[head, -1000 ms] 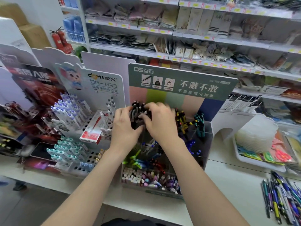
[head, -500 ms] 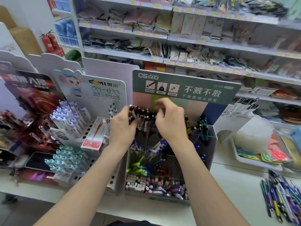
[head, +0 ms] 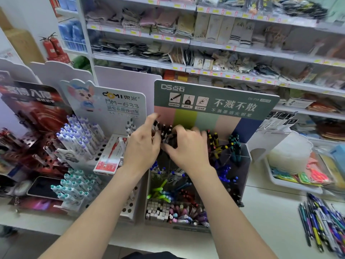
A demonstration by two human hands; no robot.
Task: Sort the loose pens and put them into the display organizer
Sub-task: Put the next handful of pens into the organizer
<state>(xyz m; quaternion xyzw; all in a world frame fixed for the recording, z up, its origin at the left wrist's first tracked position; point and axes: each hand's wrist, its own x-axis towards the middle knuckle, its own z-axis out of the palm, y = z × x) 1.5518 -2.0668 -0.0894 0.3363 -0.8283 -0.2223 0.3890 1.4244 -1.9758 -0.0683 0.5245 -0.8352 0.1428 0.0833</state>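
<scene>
Far left, a white cardboard stand holds rows of white pens with purple caps, teal-capped pens on the tier below, and a flat red-and-white pen box leaning on its right side; next comes my left hand, forefinger stuck straight up, the other fingers bent in against a bunch of black pens, gripping it from the left; the bunch stands upright at the back left corner of the clear plastic display organizer, right in front of its green header card; my right hand comes in from the other side, fingers curled over the bunch and thumb reaching under it, pinching the same pens, though the blur hides the fingertips; right of my knuckles, black pens with yellow tips stand in the next back compartment, then dark teal pens, with blue pens in the row in front; beyond the organizer a white tray sits on the white counter, and far right a heap of loose pens lies on that counter, well apart from both hands
</scene>
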